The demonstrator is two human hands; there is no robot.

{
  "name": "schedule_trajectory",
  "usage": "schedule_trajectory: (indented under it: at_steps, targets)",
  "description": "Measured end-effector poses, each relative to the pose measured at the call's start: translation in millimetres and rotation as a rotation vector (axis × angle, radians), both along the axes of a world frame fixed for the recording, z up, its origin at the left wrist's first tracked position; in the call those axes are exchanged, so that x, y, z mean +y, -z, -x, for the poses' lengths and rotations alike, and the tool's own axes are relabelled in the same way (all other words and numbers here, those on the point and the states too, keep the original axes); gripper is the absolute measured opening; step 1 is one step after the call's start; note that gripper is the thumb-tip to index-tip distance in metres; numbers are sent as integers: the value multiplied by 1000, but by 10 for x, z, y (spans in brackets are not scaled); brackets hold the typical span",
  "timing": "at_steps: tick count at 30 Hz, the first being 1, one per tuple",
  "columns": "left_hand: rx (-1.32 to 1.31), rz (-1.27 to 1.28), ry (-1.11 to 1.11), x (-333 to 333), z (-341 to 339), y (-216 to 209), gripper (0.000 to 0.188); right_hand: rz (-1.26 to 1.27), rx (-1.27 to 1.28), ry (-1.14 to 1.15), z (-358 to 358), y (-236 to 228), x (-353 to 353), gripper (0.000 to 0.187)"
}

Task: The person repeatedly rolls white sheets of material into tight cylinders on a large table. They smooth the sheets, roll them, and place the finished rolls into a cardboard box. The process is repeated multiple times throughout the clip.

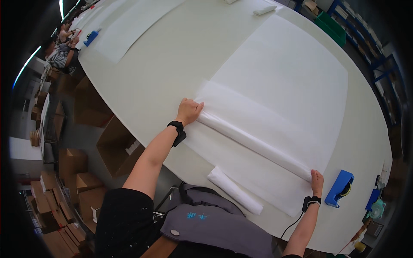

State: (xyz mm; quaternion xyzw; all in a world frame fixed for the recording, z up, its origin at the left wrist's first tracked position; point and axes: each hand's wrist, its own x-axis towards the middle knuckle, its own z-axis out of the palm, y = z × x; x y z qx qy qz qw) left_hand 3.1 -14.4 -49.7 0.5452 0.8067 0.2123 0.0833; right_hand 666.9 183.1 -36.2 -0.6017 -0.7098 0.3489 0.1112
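A thin, slightly see-through white sheet (279, 86) lies spread over the pale table. Across its near part runs a raised fold (254, 139), slanting from upper left to lower right. My left hand (189, 111) is closed on the left end of this fold, fingers curled in. At the other end, my right hand (317, 180) pinches the sheet between thumb and fingers. A single layer of white material extends from the fold toward me. A rolled or folded white bundle (235, 191) rests near the table's front edge, between my arms.
Right of my right hand stands a blue tape dispenser (340, 188). More white sheets (142, 26) lie at the far left, near another blue dispenser (90, 38) and two people. Open cardboard boxes (118, 146) stand on the floor at left. Blue shelving (365, 43) lines the right.
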Motion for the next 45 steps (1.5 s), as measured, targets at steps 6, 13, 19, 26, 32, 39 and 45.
schedule_trajectory:
  at_steps: [6, 13, 19, 26, 32, 39, 45]
  targets:
    - [355, -234, 87, -11, -388, -139, 13, -198, -233, -37, -43, 31, -60, 44]
    - [45, -111, 376, -87, -1365, -158, 47, -667, -549, 24, 272, -51, -120, 23]
    - [110, -210, 263, -223, -1419, -60, 50, -577, -158, -551, 2621, -214, -973, 74]
    - [-1167, -450, -783, -521, -1458, -271, 54, -610, -99, -532, 3511, -17, -1241, 63]
    - [-1458, -269, -893, -349, -1326, -298, 52, -580, -197, -496, 3112, -58, -1447, 58]
    - [-1580, -479, -677, -318, -1457, -178, 43, -461, 143, -323, 3067, -272, -1680, 63]
    - [-1720, -462, -567, -466, -1409, 24, 45, -54, 920, 170, 3808, -390, -1863, 67]
